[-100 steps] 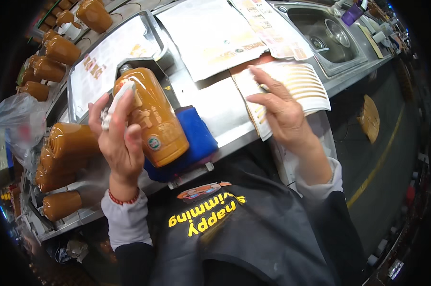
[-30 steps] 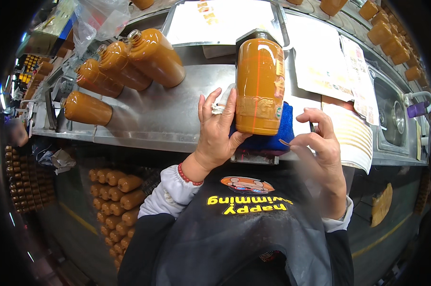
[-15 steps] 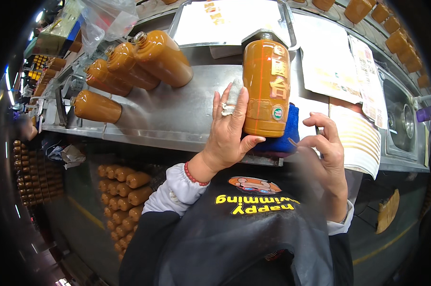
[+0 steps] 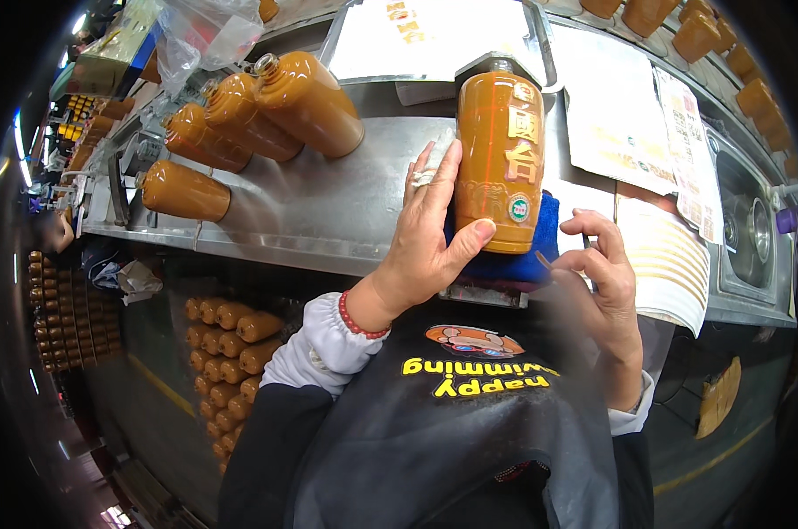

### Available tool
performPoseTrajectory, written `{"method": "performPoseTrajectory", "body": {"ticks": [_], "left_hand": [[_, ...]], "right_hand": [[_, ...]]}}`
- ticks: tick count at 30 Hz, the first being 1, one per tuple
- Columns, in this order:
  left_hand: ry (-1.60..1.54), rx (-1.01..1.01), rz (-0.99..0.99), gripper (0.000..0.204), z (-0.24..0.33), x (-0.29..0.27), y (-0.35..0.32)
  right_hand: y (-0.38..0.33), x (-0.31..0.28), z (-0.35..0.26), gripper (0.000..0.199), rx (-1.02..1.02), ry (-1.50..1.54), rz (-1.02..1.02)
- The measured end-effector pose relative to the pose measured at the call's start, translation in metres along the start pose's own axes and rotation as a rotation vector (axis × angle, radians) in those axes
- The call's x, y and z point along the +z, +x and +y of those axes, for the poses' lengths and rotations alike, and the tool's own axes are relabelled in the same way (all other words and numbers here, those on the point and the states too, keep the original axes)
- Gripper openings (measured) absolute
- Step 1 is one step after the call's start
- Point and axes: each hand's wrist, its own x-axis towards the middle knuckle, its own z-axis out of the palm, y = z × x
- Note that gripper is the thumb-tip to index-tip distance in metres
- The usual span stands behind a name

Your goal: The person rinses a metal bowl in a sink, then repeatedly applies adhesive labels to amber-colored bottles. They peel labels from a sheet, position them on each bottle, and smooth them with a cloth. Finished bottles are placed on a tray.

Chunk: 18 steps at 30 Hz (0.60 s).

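A large glossy brown bottle (image 4: 496, 132) lies with its neck away from me and its lower end on a blue cloth (image 4: 547, 234). Gold raised characters run down its right side, above a small round green-and-white sticker (image 4: 518, 208). Against its left side rests my left hand (image 4: 425, 216), fingers along the glass behind it and thumb over the lower front. One finger wears a whitish wrapping. To the right of the bottle, off it, my right hand (image 4: 604, 264) is curled round a thin, slender tool, mostly hidden by the fingers; its kind I cannot make out.
Several brown bottles (image 4: 306, 104) stand on the metal bench (image 4: 364, 189) at left. Behind is a tray (image 4: 547, 53) with white sheets. At right are paper sheets (image 4: 615, 106), gold-striped strips (image 4: 663, 256) and a metal sink (image 4: 741, 207). More bottles (image 4: 231, 344) are stacked below left.
My left thumb has moved from beside the bottle's lower end onto its front. The bottle appears turned slightly. My right hand keeps nearly the same pose, and the whole view has shifted a little.
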Motion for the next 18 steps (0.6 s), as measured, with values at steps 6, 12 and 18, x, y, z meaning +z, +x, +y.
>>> {"method": "performPoseTrajectory", "body": {"ticks": [6, 12, 18], "left_hand": [[-0.035, -0.007, 0.012, 0.082, -0.002, 0.0009, -0.0001], [-0.039, -0.013, 0.017, 0.088, -0.0033, 0.0023, 0.0005], [-0.029, 0.001, 0.019, 0.085, -0.0032, 0.001, 0.003]], "right_hand": [[-0.0002, 0.0013, -0.0012, 0.012, 0.013, 0.025, 0.009], [-0.0021, 0.0012, 0.0018, 0.011, 0.025, 0.034, -0.013], [-0.0034, 0.0011, 0.0044, 0.01, 0.041, 0.046, -0.047]]}}
